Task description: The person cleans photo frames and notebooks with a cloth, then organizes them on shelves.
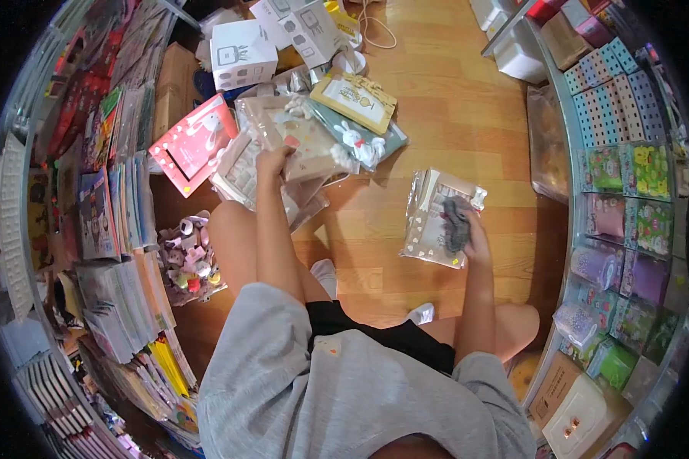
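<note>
My right hand point(476, 236) is closed round a dark grey cloth point(457, 224). The cloth rests on a cream photo frame point(422, 243) in clear plastic, which lies on the floor to the right. On the left, my left hand point(274, 161) grips the near edge of a plastic-wrapped beige photo frame point(314, 157) on a pile. Beside that pile is a pink picture frame point(195, 145) with a white rabbit figure. A yellow frame point(356, 99) and a grey-green frame with a white rabbit point(390, 145) overlap at the pile's far right.
White boxes point(243, 55) are heaped behind the pile. Shelves of packaged booklets point(119, 306) line the left side, and a shelf of wrapped goods point(608, 222) runs along the right. A bag of small trinkets point(187, 256) sits by my left leg on the wood floor point(436, 99).
</note>
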Motion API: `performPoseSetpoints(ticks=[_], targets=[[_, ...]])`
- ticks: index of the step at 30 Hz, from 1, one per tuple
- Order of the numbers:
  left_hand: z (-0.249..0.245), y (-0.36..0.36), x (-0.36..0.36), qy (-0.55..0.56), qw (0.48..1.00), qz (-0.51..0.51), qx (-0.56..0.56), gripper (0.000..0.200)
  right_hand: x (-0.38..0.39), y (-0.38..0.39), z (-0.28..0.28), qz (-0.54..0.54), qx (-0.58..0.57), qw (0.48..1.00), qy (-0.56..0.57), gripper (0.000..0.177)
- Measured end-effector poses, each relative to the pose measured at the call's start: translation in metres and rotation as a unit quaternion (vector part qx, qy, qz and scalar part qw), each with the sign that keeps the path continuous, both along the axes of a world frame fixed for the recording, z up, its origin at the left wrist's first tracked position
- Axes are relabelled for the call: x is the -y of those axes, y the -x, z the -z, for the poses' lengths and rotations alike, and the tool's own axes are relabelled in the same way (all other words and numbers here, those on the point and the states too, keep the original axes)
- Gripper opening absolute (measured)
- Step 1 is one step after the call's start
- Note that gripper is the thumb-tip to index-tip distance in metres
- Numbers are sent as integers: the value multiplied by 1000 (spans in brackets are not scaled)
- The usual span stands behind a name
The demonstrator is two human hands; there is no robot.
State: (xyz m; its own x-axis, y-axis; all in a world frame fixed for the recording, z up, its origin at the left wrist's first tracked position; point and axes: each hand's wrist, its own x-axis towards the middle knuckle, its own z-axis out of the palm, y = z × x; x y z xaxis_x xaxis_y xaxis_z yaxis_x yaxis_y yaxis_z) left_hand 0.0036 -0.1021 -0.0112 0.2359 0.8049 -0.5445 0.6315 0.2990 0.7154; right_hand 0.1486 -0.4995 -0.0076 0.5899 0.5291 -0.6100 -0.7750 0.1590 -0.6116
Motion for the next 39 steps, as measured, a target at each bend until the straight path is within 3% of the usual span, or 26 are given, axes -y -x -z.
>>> performPoseSetpoints(ticks=[2, 4, 6, 8, 10, 12, 13, 15, 17, 19, 20, 22, 23, 24, 26, 27, 29, 30, 32, 34, 36, 37, 39], targets=[[-60, 8, 37, 22, 987, -76, 138, 25, -21, 9, -2, 30, 59, 997, 43, 37], [-62, 28, 52, 1, 968, -82, 239, 27, -53, 22, -32, 35, 172, 982, 76, 36], [-98, 44, 81, 61, 939, -106, 321, 32, -81, 37, -66, 21, 169, 983, 61, 33], [-103, 64, 98, 148, 928, -98, 328, 34, -104, 57, -81, -25, 294, 953, 73, 31], [-101, 68, 118, 187, 923, -60, 330, 35, -130, 75, -102, -79, 498, 863, 37, 31], [-97, 62, 139, 222, 916, -22, 334, 36, -152, 89, -113, -168, 681, 706, 101, 40], [-94, 57, 150, 258, 897, -44, 355, 39, -157, 92, -110, -164, 679, 708, 104, 40], [-92, 55, 168, 298, 879, -59, 367, 42, -161, 98, -97, -178, 730, 593, 289, 49], [-90, 49, 182, 307, 884, 32, 351, 48, -155, 74, -73, -129, 708, 604, 343, 51], [-93, 43, 202, 323, 878, 43, 352, 47, -149, 39, -68, -22, 668, 623, 406, 44], [-94, 41, 208, 329, 871, 51, 360, 46, -143, 28, -63, -21, 664, 622, 413, 44], [-86, 34, 211, 339, 863, 64, 368, 47, -131, 15, -53, 38, 537, 768, 348, 37], [-85, 31, 211, 334, 868, 73, 360, 46, -128, 22, -45, 43, 596, 708, 377, 34], [-85, 26, 211, 327, 873, 81, 354, 46, -126, 35, -51, 48, 596, 705, 381, 34], [-74, 21, 201, 340, 866, 82, 357, 46, -116, 76, -70, -65, 598, 749, 280, 31], [-72, 21, 198, 350, 861, 79, 361, 45, -107, 86, -77, -64, 597, 749, 282, 31], [-79, 18, 196, 343, 858, 99, 368, 45, -92, 91, -86, -185, 564, 799, 100, 29], [-82, 20, 195, 337, 857, 117, 371, 45, -88, 87, -86, -180, 563, 800, 100, 29], [-68, 28, 194, 335, 867, 145, 340, 44, -82, 64, -82, -50, 505, 844, 171, 28], [-67, 32, 201, 337, 871, 172, 313, 43, -87, 10, -101, 151, 508, 822, 209, 25], [-81, 35, 211, 315, 855, 269, 311, 45, -91, -32, -100, 195, 550, 752, 305, 24], [-84, 33, 213, 316, 852, 277, 312, 45, -89, -28, -101, 202, 551, 749, 308, 24], [-89, 23, 214, 300, 859, 294, 291, 45, -100, -15, -105, 120, 496, 805, 302, 24]])
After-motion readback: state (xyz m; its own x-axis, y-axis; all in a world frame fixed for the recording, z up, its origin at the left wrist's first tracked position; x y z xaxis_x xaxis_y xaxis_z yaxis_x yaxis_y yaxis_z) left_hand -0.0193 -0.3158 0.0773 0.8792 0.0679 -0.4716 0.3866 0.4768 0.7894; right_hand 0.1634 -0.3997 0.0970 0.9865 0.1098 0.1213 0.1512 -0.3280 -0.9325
